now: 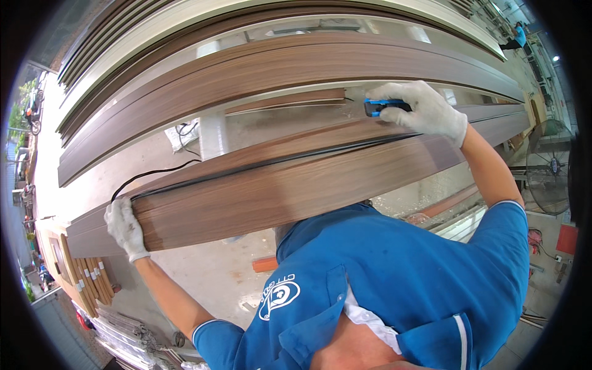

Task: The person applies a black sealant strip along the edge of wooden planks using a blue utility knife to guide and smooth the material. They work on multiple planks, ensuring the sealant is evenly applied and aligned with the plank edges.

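A long brown wood-grain plank (pixel 259 203) lies across in front of me. A thin black rubber strip (pixel 271 161) runs lengthwise along it. Near the plank's left end, my left hand (pixel 126 229), in a white glove, is closed at the strip's end, fingers pressed on the plank. From there a loose length of the strip curls up past the far edge. My right hand (pixel 425 111), also gloved, is closed around a small blue-and-black hand tool (pixel 383 108) above the plank's right part. The tool's exact kind cannot be made out.
A second brown plank (pixel 296 61) lies parallel beyond the first, with more long profiles stacked farther off. A large fan (pixel 550 165) stands at the right. Stacked boards (pixel 92 277) are at the lower left. Another person (pixel 518 37) is far off at the upper right.
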A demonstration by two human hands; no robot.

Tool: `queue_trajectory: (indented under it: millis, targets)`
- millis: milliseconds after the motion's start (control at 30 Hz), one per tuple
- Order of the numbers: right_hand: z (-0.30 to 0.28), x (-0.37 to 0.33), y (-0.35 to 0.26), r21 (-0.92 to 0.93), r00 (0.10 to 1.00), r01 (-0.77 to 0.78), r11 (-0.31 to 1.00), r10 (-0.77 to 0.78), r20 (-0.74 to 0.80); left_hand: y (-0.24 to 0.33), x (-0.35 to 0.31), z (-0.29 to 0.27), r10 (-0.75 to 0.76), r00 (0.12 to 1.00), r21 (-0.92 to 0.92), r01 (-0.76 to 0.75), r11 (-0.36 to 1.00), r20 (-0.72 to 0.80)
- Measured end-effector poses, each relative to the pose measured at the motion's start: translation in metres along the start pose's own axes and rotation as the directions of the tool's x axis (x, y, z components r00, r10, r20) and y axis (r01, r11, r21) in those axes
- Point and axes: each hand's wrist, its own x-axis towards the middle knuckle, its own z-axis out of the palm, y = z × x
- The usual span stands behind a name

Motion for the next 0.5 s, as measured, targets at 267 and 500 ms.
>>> queue_trajectory:
  millis: [267, 500]
  targets:
    - [-0.023, -0.022, 0.009, -0.019, 0.993, -0.111, 0.994, 0.111, -0.03, -0.01, 0.013, -0.024, 0.135, 0.963, -0.356, -0.214, 0.909, -0.235]
    - [0.032, 0.05, -0.024, 0.106, 0.966, 0.249, 0.963, -0.254, 0.042, 0.028, 0.02, -0.078, -0.281, 0.958, -0.652, 0.247, 0.717, 0.054]
